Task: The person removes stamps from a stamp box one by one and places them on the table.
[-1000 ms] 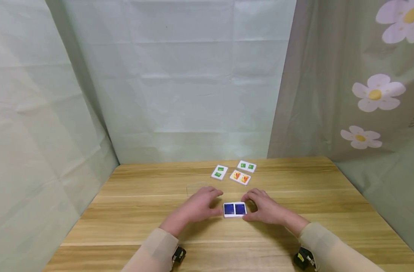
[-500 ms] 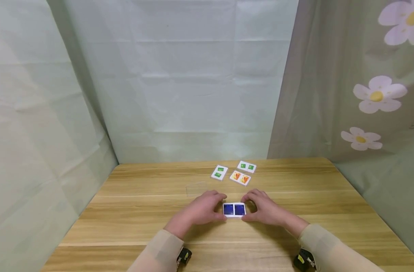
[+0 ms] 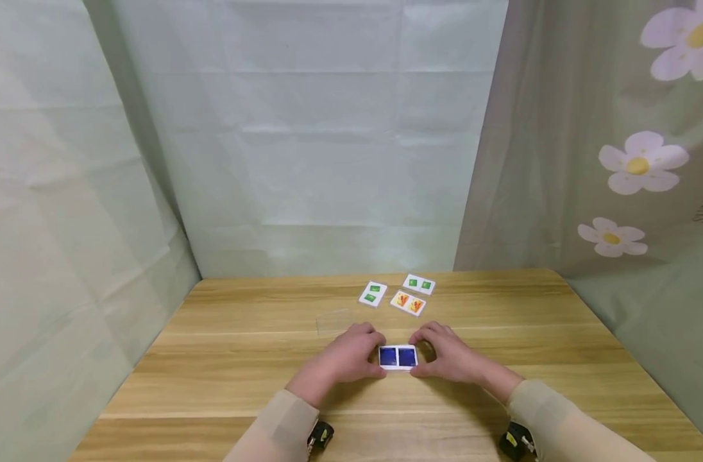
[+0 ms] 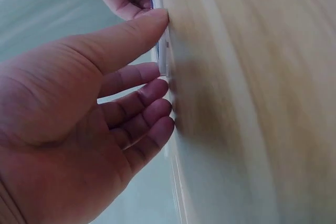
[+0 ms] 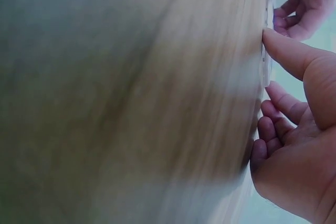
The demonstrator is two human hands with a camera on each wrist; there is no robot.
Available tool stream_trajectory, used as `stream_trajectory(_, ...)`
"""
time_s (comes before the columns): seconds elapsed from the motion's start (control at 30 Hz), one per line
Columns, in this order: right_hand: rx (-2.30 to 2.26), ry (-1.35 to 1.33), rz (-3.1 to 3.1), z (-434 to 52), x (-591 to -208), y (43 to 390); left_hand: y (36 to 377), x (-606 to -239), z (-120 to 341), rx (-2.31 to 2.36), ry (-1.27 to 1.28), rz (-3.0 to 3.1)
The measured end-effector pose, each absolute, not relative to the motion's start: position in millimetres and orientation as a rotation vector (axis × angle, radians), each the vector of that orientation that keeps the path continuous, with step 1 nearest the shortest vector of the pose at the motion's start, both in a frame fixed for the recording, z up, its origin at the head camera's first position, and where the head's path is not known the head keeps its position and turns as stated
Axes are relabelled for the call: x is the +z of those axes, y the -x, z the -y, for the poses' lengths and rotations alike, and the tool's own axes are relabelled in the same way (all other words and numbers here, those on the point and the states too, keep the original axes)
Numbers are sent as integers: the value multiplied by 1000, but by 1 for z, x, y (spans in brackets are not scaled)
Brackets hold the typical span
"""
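A white card with two blue squares [image 3: 398, 357] lies flat on the wooden table [image 3: 224, 359], near its middle. My left hand [image 3: 367, 354] pinches the card's left end, with the thumb at the near edge and the fingers curled over the far edge. My right hand [image 3: 428, 353] pinches the right end the same way. In the left wrist view the left thumb [image 4: 142, 30] presses against the card's thin edge [image 4: 164, 51]. The right wrist view shows the right thumb [image 5: 286, 51] on the card's edge [image 5: 268, 61].
Beyond the hands lie three more cards: two with green squares [image 3: 372, 293] [image 3: 418, 283] and one with orange pictures [image 3: 408, 301]. A clear plastic piece [image 3: 334, 319] lies left of them. Cloth walls [image 3: 328, 160] enclose the table at the back and sides.
My left hand has slid right and closed in on the blue card's left end. The right hand and the card have barely moved.
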State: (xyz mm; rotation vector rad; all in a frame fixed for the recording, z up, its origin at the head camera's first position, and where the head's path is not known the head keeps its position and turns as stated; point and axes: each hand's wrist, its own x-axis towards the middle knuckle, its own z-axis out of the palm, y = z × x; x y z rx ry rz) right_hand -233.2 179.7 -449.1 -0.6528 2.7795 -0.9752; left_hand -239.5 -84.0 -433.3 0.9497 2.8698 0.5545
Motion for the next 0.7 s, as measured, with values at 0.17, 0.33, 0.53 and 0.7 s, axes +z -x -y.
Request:
stream_trajectory(0.17, -971, 651, -2763, -180, -450, 231, 238, -435, 82, 555, -927, -2872)
stream_trajectory(0.33, -984, 668, -2759, -181, -450, 230, 236, -436, 81, 542, -958, -2878)
stream_trajectory(0.53, -1008, 667, -2760, -178, -448, 230, 238, -436, 82, 546, -961, -2872)
stream_trajectory(0.7, -1002, 616, -2796, -175, -444, 230, 241, -433, 83, 539, -971, -2874)
